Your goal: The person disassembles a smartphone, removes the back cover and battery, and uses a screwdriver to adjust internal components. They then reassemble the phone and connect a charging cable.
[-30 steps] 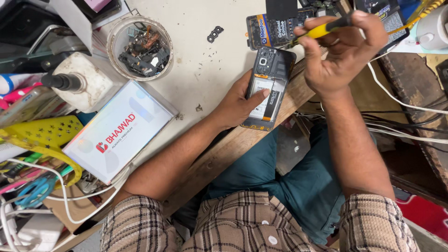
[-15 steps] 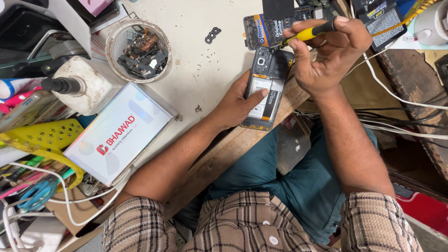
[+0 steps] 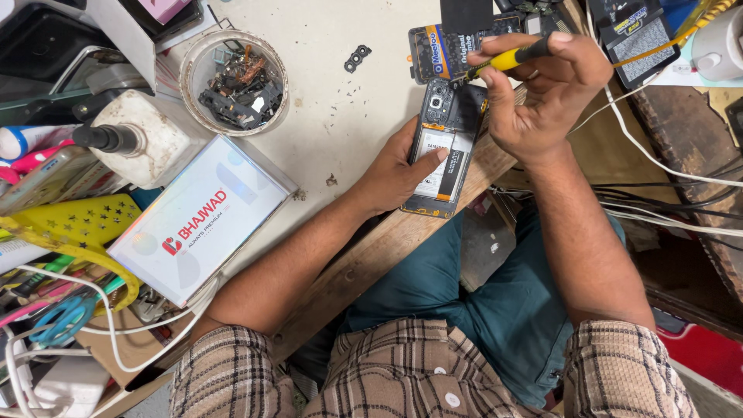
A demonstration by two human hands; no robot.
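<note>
- At the far left edge lies a clutter of blue-handled scissors [image 3: 58, 321], white cables and a yellow perforated plastic tray [image 3: 73, 224], all crowded together.
- Beside them a flat white rectangular box with a red logo [image 3: 197, 220] rests on the pale table [image 3: 340, 93], and behind it stands a round clear plastic tub of dark scrap parts [image 3: 234, 81].
- A small black camera-ring part [image 3: 357, 57] and tiny specks that may be screws lie loose on the bare table; a careless sweep of the forearm could scatter them.
- The left hand [image 3: 395, 174] presses down on the opened black smartphone with its back cover off [image 3: 443, 147], thumb on the battery label, fingers curled round its left side; the grip is clamped on the phone's body.
- The phone sits at the table's wooden front edge, its lower end overhanging the person's lap, so if the hold slackens it could tip off.
- The right hand [image 3: 542, 93] pinches a yellow-handled precision screwdriver [image 3: 503, 60], fingers closed tight on the handle, tip down at the phone's upper end near the camera module.
- My worry is that the tip slips under pressure, gouging the board or puncturing the battery just below.
- White cables [image 3: 665, 166] trail close by the right wrist and could snag it.
</note>
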